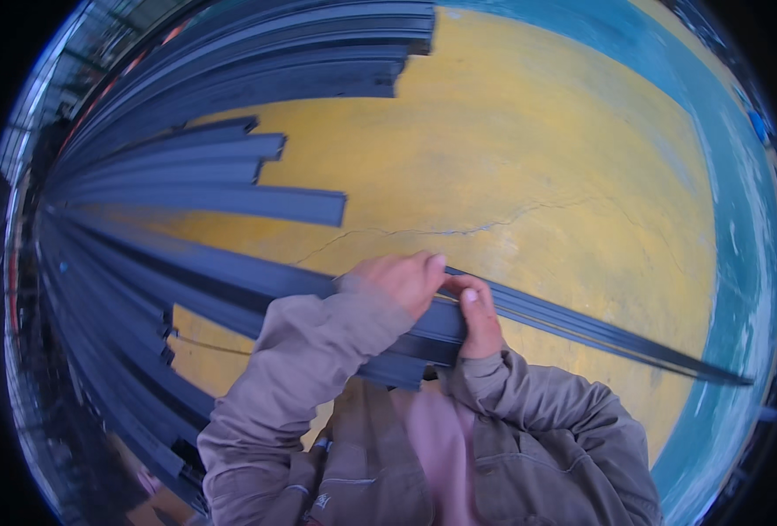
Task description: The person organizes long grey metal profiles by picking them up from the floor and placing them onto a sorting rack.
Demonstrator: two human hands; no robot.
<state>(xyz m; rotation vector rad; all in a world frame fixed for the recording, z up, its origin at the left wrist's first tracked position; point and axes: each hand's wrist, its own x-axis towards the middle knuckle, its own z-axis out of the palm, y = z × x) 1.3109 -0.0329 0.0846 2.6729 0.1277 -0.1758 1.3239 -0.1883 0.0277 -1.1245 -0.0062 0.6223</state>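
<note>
Left hand (395,280): covering dark strips (438,323), grip hidden
Right hand (481,324): curling narrowly, hold unclear
Strip step: apparently handling
Next move: probably needing steadiness

Strips (437,324): smooth, low-sheen, metal or plastic, can't tell. Floor (581,131): painted, faintly glossy. Jacket (318,351): matt cloth.
</note>
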